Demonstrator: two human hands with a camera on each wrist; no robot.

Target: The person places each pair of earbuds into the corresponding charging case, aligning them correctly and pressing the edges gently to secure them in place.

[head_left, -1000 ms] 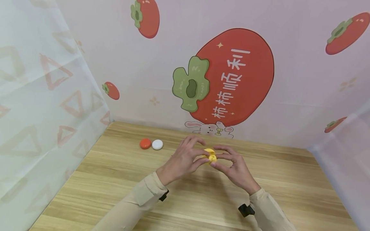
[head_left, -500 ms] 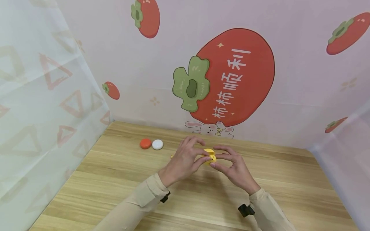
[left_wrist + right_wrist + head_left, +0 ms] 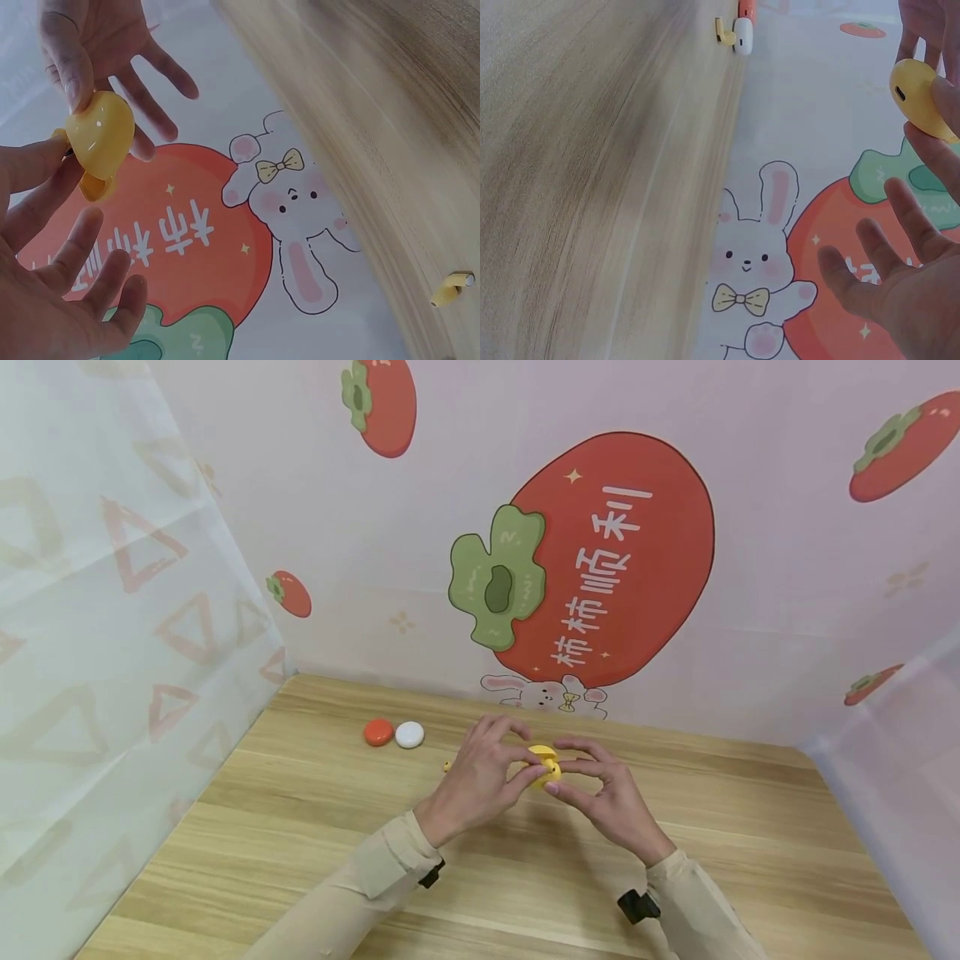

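In the head view my right hand (image 3: 611, 793) holds a yellow earbud charging case (image 3: 105, 131) between thumb and fingers, above the table. Its lid stands raised, and a charging port shows on the case's outside in the right wrist view. My left hand (image 3: 480, 777) pinches a small yellow earbud (image 3: 554, 768) between thumb and forefinger, right at the case's opening. Fingers hide part of it, so how far in it sits I cannot tell. Another yellow earbud (image 3: 448, 291) lies on the table to the left, partly behind my left hand in the head view.
A red rounded case (image 3: 378, 732) and a white rounded case (image 3: 409, 735) lie side by side on the wooden table (image 3: 315, 827), toward its back left. Behind the table stands a backdrop (image 3: 360, 568) printed with persimmons and a rabbit. Another patterned sheet rises on the left.
My left hand has shifted slightly right, turning the pinched earbud at the case so that dark spots on it show. The loose earbud has come into sight beside that hand. My right hand stays put.
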